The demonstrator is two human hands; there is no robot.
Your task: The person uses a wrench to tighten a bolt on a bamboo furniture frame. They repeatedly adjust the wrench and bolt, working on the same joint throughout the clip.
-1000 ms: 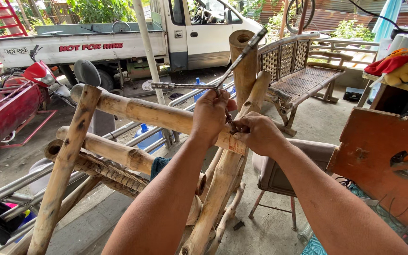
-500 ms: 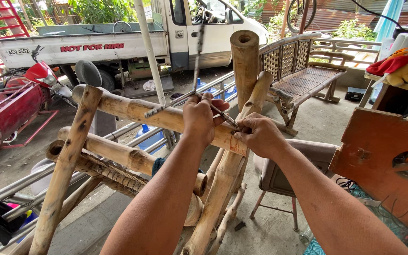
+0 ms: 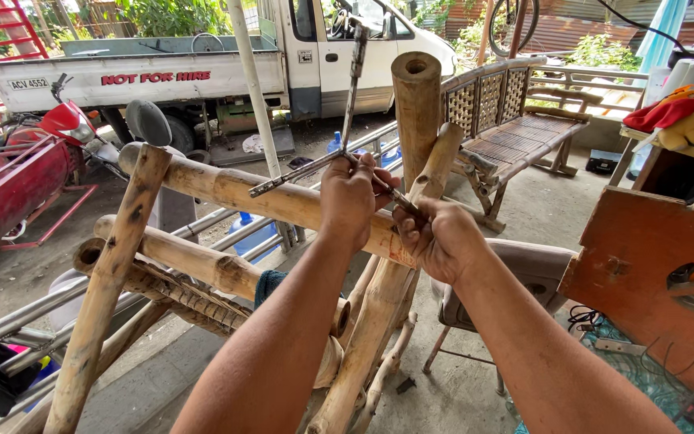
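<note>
Both hands work a metal brace tool against a bamboo frame joint.

The left hand (image 3: pixel 355 197) has its grip pressed around the cross of a metal hand tool (image 3: pixel 345 120), whose long arm now stands nearly upright toward the truck (image 3: pixel 283 56), where a second ago it lay closer to level; a shorter arm sticks out low to the left. That swing reads as a turn of the tool, so the bit is likely being driven further in. The right hand (image 3: pixel 437 239) pinches the thin shaft just beside the left, at the joint where the horizontal bamboo pole (image 3: pixel 226 189) meets the upright bamboo post (image 3: pixel 416 112). A woven bench (image 3: pixel 508 120) stands behind.
</note>
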